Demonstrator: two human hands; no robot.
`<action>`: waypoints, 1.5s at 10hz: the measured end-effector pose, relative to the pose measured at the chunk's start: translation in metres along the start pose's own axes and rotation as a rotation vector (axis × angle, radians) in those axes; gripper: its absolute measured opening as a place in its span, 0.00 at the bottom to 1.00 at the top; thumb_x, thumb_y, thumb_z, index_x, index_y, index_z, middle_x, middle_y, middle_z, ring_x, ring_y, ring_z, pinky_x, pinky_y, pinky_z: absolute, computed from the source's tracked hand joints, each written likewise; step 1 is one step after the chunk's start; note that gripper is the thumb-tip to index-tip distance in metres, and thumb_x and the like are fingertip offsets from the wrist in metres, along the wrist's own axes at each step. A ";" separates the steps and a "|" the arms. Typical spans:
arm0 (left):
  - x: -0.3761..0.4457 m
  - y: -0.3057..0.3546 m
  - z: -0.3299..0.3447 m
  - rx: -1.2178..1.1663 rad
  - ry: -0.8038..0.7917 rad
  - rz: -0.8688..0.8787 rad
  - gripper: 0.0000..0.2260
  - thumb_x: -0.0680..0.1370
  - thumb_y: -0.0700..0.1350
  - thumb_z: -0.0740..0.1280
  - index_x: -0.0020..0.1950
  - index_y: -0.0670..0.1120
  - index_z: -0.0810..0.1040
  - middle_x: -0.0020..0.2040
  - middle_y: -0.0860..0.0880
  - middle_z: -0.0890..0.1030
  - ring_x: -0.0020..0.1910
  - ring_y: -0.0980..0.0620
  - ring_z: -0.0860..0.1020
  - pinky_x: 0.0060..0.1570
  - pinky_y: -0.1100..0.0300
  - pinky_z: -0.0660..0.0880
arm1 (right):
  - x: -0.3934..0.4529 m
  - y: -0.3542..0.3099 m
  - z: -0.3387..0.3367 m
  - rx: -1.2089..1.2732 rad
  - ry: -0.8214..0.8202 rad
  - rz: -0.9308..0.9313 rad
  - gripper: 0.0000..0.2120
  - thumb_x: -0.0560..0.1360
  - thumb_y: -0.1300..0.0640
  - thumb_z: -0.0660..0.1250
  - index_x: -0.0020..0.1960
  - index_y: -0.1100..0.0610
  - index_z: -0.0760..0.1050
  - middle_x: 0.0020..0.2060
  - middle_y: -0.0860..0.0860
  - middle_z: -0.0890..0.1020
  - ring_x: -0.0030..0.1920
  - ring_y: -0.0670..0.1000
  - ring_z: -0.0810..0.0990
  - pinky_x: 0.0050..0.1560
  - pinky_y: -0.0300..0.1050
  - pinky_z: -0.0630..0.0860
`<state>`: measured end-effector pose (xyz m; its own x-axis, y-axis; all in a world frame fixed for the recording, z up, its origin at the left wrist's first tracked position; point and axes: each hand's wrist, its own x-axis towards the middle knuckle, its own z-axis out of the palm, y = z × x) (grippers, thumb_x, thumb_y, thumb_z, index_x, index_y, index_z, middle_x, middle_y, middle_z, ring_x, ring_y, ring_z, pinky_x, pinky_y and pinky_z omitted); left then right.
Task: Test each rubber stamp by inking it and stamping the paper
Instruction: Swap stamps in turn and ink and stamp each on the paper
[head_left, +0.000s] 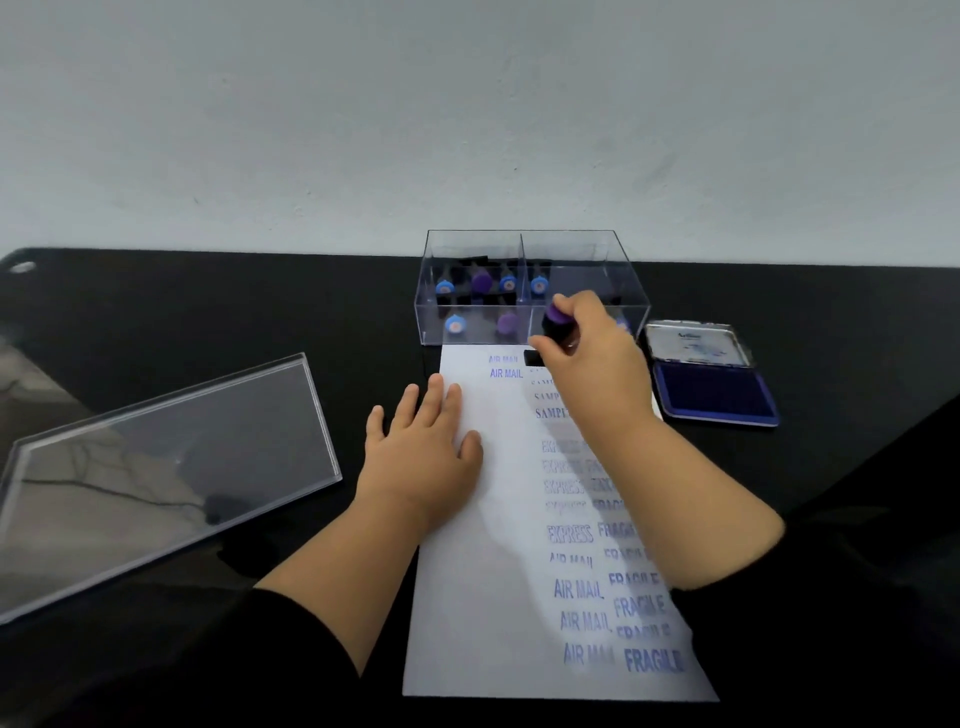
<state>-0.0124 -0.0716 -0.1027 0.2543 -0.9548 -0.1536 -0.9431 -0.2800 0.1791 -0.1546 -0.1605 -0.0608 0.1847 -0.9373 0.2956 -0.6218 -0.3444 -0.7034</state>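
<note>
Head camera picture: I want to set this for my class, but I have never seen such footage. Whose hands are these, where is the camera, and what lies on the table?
There is no machine here, only a person wearing a camera on the head, looking down at their own hands. The left hand lies flat on the paper, which is covered with blue test prints. The right hand grips a purple-topped stamp at the sheet's top. Behind stands a clear box holding more stamps; its lid lies to the left, and an open ink pad to the right.

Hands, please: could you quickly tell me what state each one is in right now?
Left hand: open, fingers straight, pressing flat on the paper.
Right hand: closed around a purple-topped stamp, its base on the paper.
</note>
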 end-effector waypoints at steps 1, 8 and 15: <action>0.001 -0.001 0.000 0.003 -0.005 0.000 0.26 0.82 0.56 0.44 0.78 0.52 0.41 0.78 0.53 0.39 0.77 0.52 0.39 0.72 0.48 0.36 | -0.004 0.003 0.015 -0.009 0.002 0.009 0.15 0.75 0.52 0.67 0.60 0.51 0.72 0.51 0.47 0.79 0.47 0.50 0.77 0.44 0.42 0.70; 0.001 -0.002 0.001 -0.007 -0.002 0.007 0.26 0.82 0.56 0.44 0.78 0.53 0.40 0.78 0.54 0.38 0.77 0.52 0.38 0.72 0.48 0.35 | -0.011 -0.007 0.034 -0.162 -0.131 -0.040 0.17 0.76 0.51 0.65 0.64 0.51 0.71 0.57 0.48 0.78 0.53 0.51 0.77 0.46 0.41 0.68; -0.001 -0.001 0.000 -0.025 -0.003 -0.004 0.25 0.82 0.55 0.45 0.78 0.53 0.41 0.78 0.55 0.39 0.77 0.53 0.39 0.73 0.49 0.36 | -0.001 0.010 0.002 0.089 0.099 0.138 0.16 0.74 0.52 0.69 0.60 0.52 0.72 0.46 0.45 0.79 0.44 0.46 0.75 0.44 0.38 0.67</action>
<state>-0.0118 -0.0701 -0.1031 0.2577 -0.9534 -0.1570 -0.9365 -0.2865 0.2023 -0.1597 -0.1634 -0.0691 0.0237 -0.9676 0.2514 -0.5651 -0.2204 -0.7950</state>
